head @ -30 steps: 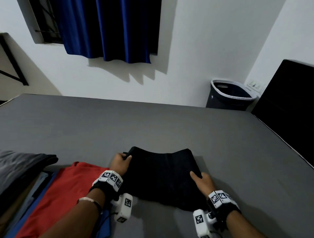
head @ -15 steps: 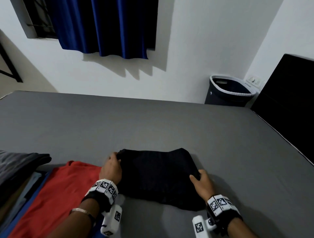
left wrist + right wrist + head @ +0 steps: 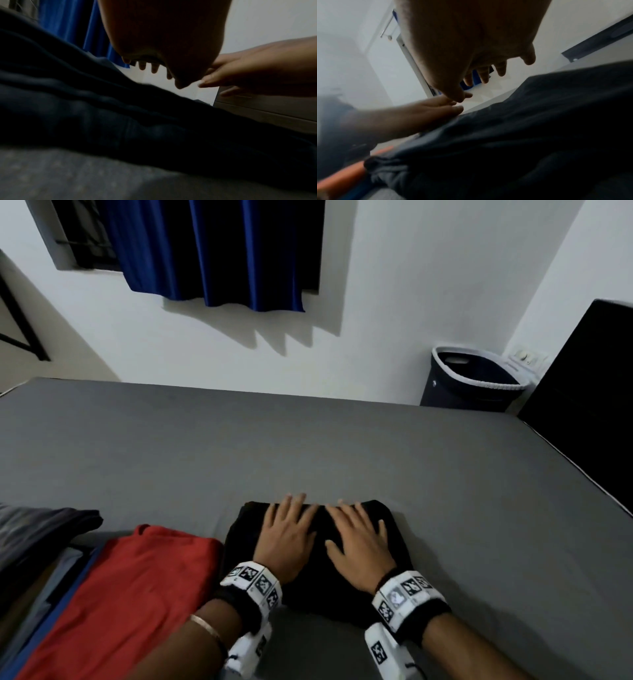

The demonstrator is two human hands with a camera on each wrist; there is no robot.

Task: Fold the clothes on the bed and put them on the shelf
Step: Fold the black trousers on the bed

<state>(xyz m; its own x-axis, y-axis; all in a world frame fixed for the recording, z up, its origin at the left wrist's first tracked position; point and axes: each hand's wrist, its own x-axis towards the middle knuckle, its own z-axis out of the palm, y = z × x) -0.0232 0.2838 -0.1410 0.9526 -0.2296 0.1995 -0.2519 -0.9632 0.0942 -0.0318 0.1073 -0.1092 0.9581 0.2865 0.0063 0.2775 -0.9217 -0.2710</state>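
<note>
The folded black garment [image 3: 318,577] lies flat on the grey bed [image 3: 308,446], near the bed's 6 o'clock edge in the head view, a compact dark bundle with its far edge rounded. Both hands lie palm down on top of it, side by side. The left hand [image 3: 286,534] covers the garment's 10 o'clock part, its grip fully open, fingers straight and slightly spread, pointing to 12 o'clock, holding nothing and only pressing on the cloth. The right hand [image 3: 359,537] covers the 2 o'clock part, its grip likewise fully open, fingers straight and fanned, thumb out toward 9 o'clock, also holding nothing. The two hands are just beside each other, thumbs near but apart. Each wrist wears a black band with white marker blocks.

At the garment's 9 o'clock, touching or just beside it, lies a red garment [image 3: 137,594], folded flat. Further out at 9 o'clock are more clothes: a blue edge under the red one and a dark grey pile [image 3: 41,529].

Beyond the bed at 1 o'clock stands a dark laundry basket [image 3: 476,381] with a pale rim, against the white wall. At 11 o'clock a blue curtain [image 3: 219,251] hangs over a window
</note>
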